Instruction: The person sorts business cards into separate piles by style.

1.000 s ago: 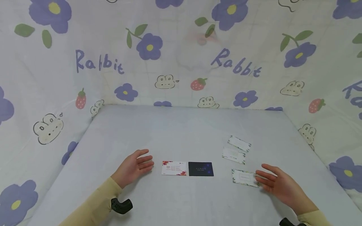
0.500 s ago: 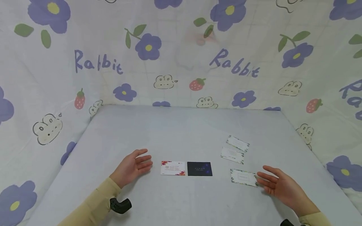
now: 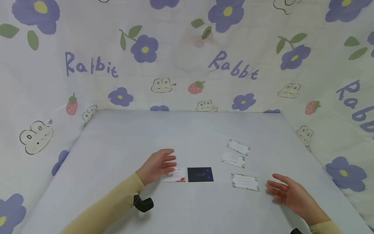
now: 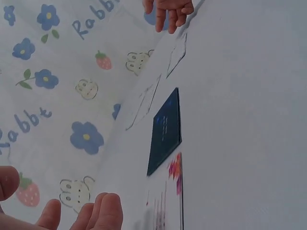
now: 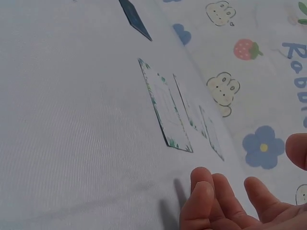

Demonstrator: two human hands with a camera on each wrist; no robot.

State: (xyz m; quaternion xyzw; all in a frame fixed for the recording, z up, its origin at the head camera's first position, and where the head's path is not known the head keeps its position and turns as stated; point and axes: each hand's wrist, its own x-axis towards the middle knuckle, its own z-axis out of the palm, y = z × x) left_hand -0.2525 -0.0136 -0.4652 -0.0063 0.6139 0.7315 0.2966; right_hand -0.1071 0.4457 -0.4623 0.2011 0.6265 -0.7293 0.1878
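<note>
Nearest the person in the head view, a black strap [image 3: 143, 204] is sitting on the left forearm, just behind the cream sleeve [image 3: 111, 208]. The left hand [image 3: 158, 165] is lying over the near left end of the white floral card [image 3: 175, 175], fingers straight and loosely spread, gripping nothing; whether the fingertips are actually pressing the card cannot be told from above. The left wrist view is looking along the table [image 4: 249, 115] from low down and is showing those fingertips [image 4: 103, 213] relaxed beside the same white floral card [image 4: 168, 201], which is blurred there, with the dark blue card [image 4: 165, 132] lying flat just beyond it, the two edge to edge.

The right hand [image 3: 287, 194] is resting palm inward on the table [image 3: 187, 136], fingers straight and slightly apart, holding nothing, near but clear of the green-bordered card [image 3: 245, 181]. The right wrist view is confirming the gap: the fingers [image 5: 211, 201] are hanging short of that green-bordered card [image 5: 164, 106], with bare cloth between them.

Farther off, two more pale cards, the middle card [image 3: 232, 159] and the far card [image 3: 238, 147], are lying one behind the other; the head view is showing them apart, while the right wrist view is squeezing them into thin slivers. Behind everything, the flower-and-rabbit printed sheet [image 3: 187, 58] is hanging around the table.
</note>
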